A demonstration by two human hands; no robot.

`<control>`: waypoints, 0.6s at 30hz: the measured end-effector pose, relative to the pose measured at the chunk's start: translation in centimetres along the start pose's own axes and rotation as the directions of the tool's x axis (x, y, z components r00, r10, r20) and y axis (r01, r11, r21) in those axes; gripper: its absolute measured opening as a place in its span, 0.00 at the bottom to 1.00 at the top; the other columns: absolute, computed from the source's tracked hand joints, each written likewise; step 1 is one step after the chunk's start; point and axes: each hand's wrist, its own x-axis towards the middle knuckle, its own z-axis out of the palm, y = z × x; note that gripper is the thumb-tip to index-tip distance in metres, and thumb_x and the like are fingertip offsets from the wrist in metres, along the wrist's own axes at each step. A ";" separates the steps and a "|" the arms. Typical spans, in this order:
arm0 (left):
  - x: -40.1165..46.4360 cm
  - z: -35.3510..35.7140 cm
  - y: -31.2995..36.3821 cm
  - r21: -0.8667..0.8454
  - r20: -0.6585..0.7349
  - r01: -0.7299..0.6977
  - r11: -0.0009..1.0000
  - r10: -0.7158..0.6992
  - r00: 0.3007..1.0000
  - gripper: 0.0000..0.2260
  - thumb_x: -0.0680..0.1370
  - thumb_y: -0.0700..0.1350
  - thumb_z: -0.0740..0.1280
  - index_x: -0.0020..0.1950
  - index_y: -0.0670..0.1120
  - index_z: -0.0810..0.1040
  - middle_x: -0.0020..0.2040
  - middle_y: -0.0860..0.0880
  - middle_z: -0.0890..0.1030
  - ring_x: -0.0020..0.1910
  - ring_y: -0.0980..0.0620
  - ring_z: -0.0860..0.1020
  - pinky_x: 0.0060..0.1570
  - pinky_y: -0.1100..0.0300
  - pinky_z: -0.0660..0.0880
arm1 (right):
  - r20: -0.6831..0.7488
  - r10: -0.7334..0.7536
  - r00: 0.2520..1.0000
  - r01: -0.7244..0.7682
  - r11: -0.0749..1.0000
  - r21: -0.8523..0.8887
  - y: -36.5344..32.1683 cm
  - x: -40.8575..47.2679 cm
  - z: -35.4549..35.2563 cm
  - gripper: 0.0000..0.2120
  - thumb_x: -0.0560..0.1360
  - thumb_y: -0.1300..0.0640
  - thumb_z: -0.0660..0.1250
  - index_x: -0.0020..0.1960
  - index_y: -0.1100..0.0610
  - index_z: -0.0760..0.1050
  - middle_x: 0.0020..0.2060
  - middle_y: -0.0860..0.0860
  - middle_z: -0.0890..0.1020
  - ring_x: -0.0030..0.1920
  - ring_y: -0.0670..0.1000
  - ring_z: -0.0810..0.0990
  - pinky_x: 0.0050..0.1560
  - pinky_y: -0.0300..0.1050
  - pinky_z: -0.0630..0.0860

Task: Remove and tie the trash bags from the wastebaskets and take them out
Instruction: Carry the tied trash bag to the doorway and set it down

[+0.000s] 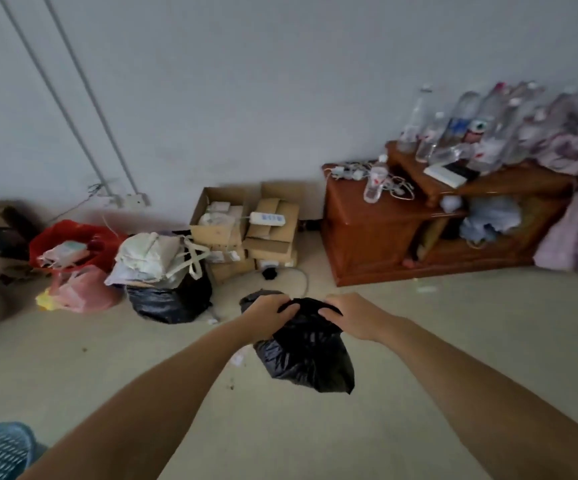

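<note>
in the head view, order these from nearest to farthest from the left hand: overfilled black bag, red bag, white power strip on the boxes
From the left hand:
1. Overfilled black bag, on the floor just to its left.
2. White power strip, on the cardboard boxes beyond it.
3. Red bag, far left near the wall.

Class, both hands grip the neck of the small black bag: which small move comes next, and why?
Probably cross the gathered ends into a knot: the left hand and right hand already pinch the black trash bag at its top, which hangs unknotted.
</note>
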 end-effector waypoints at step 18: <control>19.6 29.2 45.1 0.073 0.610 -0.747 0.661 0.563 0.558 0.14 0.82 0.49 0.56 0.49 0.39 0.74 0.41 0.44 0.75 0.39 0.47 0.72 0.39 0.56 0.64 | -0.280 0.679 0.679 -0.642 0.734 0.222 37.8 -35.5 -11.8 0.12 0.81 0.52 0.54 0.40 0.55 0.66 0.31 0.48 0.71 0.37 0.54 0.72 0.38 0.45 0.66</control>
